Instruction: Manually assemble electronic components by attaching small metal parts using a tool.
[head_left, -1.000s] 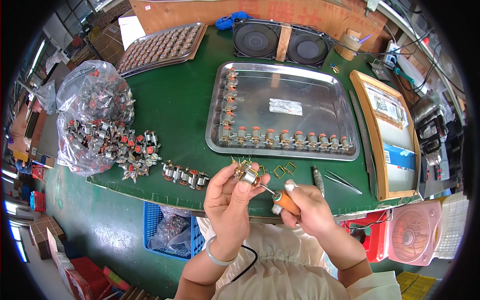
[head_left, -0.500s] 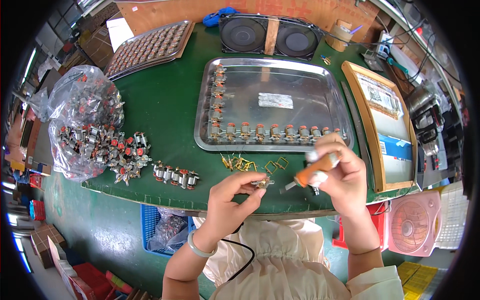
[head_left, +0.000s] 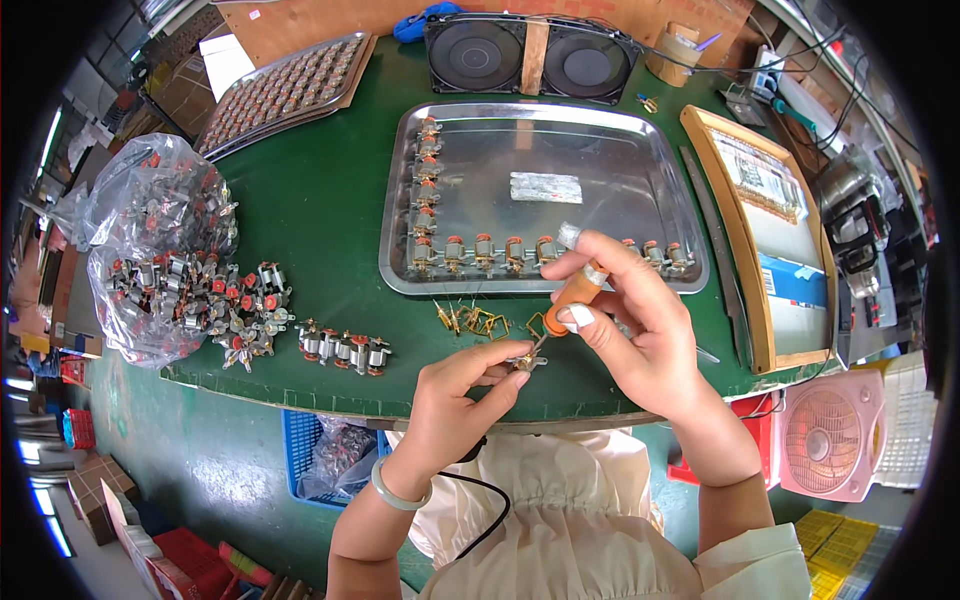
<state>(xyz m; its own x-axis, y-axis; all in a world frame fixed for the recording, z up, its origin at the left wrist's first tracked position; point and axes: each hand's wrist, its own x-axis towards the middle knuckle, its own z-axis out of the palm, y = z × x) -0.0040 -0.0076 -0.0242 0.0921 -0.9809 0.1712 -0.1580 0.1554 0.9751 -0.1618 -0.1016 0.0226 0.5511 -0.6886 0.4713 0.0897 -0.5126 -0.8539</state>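
Note:
My left hand (head_left: pixel 462 400) pinches a small metal motor-like part (head_left: pixel 532 362) between thumb and fingers, above the near edge of the green table. Its details are partly covered by my fingertips. My right hand (head_left: pixel 645 335) grips an orange-handled screwdriver (head_left: pixel 578 296), tilted, its short metal shaft reaching down to the part. White wrapping covers a thumb and a fingertip of this hand. Just beyond lie several thin brass wire frames (head_left: pixel 478 320). A metal tray (head_left: pixel 600 190) holds similar parts with red tops, lined along its left and near sides.
At the left, a clear plastic bag (head_left: pixel 115 290) spills loose parts, with a short row of parts (head_left: pixel 345 350) beside it. Another filled tray (head_left: pixel 290 95) lies far left. Two black fans (head_left: pixel 480 62) stand at the back. A wooden frame (head_left: pixel 755 330) lies at the right.
My right hand has moved left and brought the screwdriver's tip to the part in my left hand. My left hand has stayed nearly in place. The view has shifted slightly.

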